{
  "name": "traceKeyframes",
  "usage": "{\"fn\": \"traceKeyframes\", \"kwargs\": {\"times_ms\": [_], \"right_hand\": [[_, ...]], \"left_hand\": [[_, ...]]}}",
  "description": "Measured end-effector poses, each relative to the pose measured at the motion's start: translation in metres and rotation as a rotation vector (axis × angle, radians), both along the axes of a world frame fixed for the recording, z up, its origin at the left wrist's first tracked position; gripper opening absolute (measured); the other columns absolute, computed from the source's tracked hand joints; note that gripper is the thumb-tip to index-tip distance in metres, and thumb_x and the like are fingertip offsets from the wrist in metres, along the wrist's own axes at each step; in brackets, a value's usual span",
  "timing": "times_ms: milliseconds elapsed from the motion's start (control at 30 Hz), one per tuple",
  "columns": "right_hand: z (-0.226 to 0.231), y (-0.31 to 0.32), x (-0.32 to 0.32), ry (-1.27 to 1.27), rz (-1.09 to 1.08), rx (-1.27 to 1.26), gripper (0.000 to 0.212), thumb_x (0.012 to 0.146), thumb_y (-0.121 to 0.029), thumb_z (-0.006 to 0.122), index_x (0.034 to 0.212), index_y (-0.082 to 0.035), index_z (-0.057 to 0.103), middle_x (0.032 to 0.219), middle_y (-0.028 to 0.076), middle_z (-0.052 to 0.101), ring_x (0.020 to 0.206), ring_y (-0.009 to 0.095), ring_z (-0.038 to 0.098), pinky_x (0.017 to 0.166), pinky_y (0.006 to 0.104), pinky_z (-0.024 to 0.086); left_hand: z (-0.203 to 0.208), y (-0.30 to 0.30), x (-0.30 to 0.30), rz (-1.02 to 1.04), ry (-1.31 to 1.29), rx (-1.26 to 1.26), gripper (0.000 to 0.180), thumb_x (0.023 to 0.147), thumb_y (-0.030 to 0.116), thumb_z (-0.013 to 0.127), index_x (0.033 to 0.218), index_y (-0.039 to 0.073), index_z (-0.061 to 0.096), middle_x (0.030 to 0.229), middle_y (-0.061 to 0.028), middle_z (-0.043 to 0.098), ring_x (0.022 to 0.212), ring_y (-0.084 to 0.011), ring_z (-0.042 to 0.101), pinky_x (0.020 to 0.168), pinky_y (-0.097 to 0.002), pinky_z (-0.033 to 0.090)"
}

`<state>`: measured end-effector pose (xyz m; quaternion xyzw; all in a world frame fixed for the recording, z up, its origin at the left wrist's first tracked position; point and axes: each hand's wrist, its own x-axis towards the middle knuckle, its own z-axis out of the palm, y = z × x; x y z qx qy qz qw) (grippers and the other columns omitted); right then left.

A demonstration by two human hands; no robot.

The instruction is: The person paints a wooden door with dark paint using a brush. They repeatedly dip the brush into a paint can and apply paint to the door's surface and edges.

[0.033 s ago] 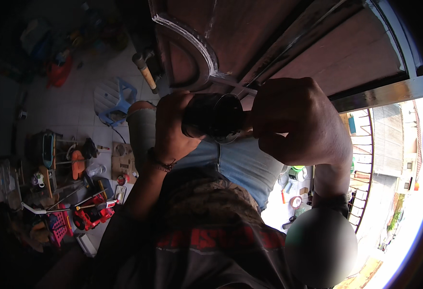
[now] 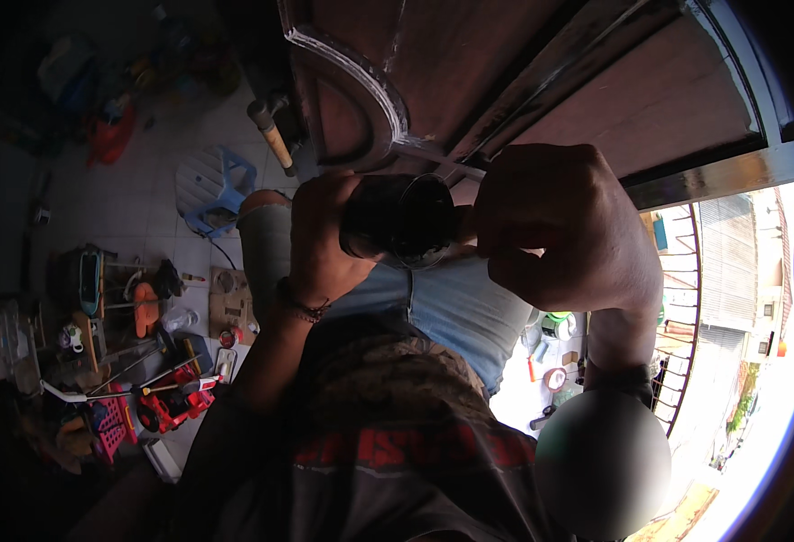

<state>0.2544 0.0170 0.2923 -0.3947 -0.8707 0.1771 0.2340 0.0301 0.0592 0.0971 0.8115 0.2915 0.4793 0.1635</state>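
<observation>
figure: a dark container lying between two hands, above the lap

the black container is lying across the space in front of the person, above the lap in blue jeans; nothing but the left hand is visibly carrying it. its long axis is running roughly from left to right, and its round mouth is facing the right hand. the left hand is the nearer of the two: it is grasping the container around its left end, thumb and fingers wrapping the wall. the right hand is standing just beside the mouth, its fingers curling inward towards the rim. a short brownish piece is showing between that hand and the mouth; whether it is a fingertip or a held thing, and so whether the hand is gripping anything, one cannot tell in this shade. beyond both hands, the brown panelled door is rising along the top. at left, a blue-and-grey stool and a wooden-handled tool are appearing over the tiled floor.
</observation>
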Motion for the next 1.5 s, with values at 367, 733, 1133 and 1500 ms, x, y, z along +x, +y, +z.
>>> {"fn": "traceKeyframes", "kwargs": {"times_ms": [367, 733, 1133, 1500], "right_hand": [[-0.006, 0.004, 0.007, 0.107, -0.045, -0.084, 0.009, 0.066, 0.005, 0.068, 0.071, -0.002, 0.07, 0.069, 0.013, 0.067, 0.063, 0.023, 0.069, 0.056, 0.0321, 0.054], [-0.023, 0.01, 0.007, -0.016, -0.355, 0.012, 0.007, 0.076, -0.002, 0.072, 0.083, -0.001, 0.071, 0.077, 0.012, 0.071, 0.069, 0.019, 0.071, 0.063, 0.0291, 0.056], [-0.123, -0.038, 0.079, 1.791, -0.455, -0.471, 0.02, 0.083, -0.005, 0.069, 0.102, -0.001, 0.064, 0.094, 0.009, 0.064, 0.076, 0.015, 0.061, 0.069, 0.0214, 0.051], [-0.207, -0.08, 0.092, 2.249, -0.712, -0.476, 0.021, 0.096, -0.017, 0.065, 0.109, 0.0, 0.062, 0.111, 0.015, 0.064, 0.105, 0.027, 0.064, 0.097, 0.0334, 0.053]], "left_hand": [[-0.007, 0.002, 0.006, 0.033, 0.014, -0.01, 0.086, 0.058, 0.006, 0.084, 0.135, 0.002, 0.047, 0.127, -0.0168, 0.055, 0.119, -0.0359, 0.054, 0.102, -0.0455, 0.042], [-0.002, 0.004, 0.006, 0.072, -0.005, -0.027, 0.075, 0.063, 0.012, 0.086, 0.129, 0.001, 0.052, 0.122, -0.0182, 0.058, 0.113, -0.0369, 0.056, 0.098, -0.0456, 0.042], [-0.045, -0.002, 0.011, 0.07, -0.182, -0.357, 0.088, 0.057, 0.015, 0.092, 0.132, 0.0, 0.048, 0.122, -0.0157, 0.059, 0.112, -0.0298, 0.06, 0.098, -0.0418, 0.047], [-0.115, -0.013, 0.036, -0.037, -0.32, -0.62, 0.089, 0.057, 0.023, 0.095, 0.131, 0.0, 0.049, 0.119, -0.0116, 0.062, 0.107, -0.0243, 0.064, 0.098, -0.0388, 0.049]]}}
